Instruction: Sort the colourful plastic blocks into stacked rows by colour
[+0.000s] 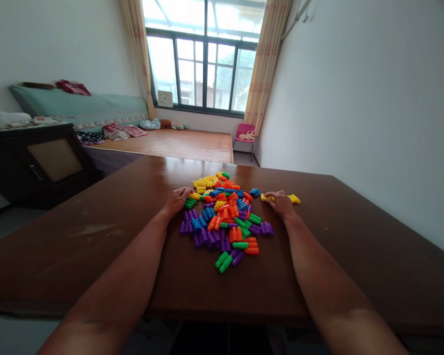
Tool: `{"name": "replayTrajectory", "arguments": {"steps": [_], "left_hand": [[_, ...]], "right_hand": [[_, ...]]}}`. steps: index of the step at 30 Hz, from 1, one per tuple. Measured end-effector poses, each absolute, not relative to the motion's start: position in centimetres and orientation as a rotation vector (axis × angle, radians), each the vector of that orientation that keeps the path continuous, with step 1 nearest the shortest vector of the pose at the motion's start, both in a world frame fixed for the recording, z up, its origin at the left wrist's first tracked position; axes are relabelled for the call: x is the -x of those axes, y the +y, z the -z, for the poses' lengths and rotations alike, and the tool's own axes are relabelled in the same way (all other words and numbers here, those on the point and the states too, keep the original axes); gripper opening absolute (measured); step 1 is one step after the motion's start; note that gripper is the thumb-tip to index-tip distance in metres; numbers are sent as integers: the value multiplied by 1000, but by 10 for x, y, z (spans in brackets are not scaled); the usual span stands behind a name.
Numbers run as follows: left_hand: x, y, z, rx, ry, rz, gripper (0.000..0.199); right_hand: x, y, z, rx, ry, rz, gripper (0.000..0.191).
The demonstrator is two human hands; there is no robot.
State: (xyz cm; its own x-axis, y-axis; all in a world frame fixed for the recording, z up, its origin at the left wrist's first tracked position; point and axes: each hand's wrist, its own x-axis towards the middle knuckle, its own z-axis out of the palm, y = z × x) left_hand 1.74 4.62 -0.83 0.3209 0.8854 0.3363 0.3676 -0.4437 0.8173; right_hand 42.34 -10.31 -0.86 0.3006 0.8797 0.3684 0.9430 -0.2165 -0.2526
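Note:
A heap of small plastic building pieces (225,213), shaped like joined finger-like tubes, lies on the brown table in yellow, orange, blue, purple and green. At the heap's left edge my left hand (177,199) is closed, its fingertips on a yellow piece (195,196) just above some green pieces (190,203). To the right of the heap, my right hand (280,201) pinches another yellow piece (263,197), partly hidden by the fingers. A separate yellow piece (294,198) lies just right of that hand. Near its left side is a blue piece (255,192).
The glossy brown table (96,236) spreads out on both sides of the heap. Behind it stand a bed with a mat (181,140), a pink chair (244,132) and a window (207,74) with curtains. A dark cabinet (40,162) is at the left.

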Motion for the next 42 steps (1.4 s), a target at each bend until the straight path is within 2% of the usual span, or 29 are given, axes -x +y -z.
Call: {"name": "replayTrajectory", "arguments": {"steps": [6,14,22,27,31,37,42], "left_hand": [[-16,42,3,-1964,1109,-1040,54],[-16,39,-2,-1979,1115,-1040,53],[-16,38,-5,-1993,1130,-1035,52],[-16,41,1,-2017,1135,-1029,52],[-17,41,3,-2009,1136,-1028,51],[-17,43,3,-2025,1105,-1037,51],[-17,48,10,-2040,1108,-1034,52]], "right_hand": [[-445,-110,2,2063,-1261,427,38],[-459,-122,2,2092,-795,458,39],[-436,-105,11,2082,-1552,274,25],[-430,-104,11,2167,-1551,288,24],[-422,-105,3,2069,-1544,353,30],[-385,-98,-16,1957,-1743,30,37],[-396,-104,-13,2093,-1546,335,39]]}}
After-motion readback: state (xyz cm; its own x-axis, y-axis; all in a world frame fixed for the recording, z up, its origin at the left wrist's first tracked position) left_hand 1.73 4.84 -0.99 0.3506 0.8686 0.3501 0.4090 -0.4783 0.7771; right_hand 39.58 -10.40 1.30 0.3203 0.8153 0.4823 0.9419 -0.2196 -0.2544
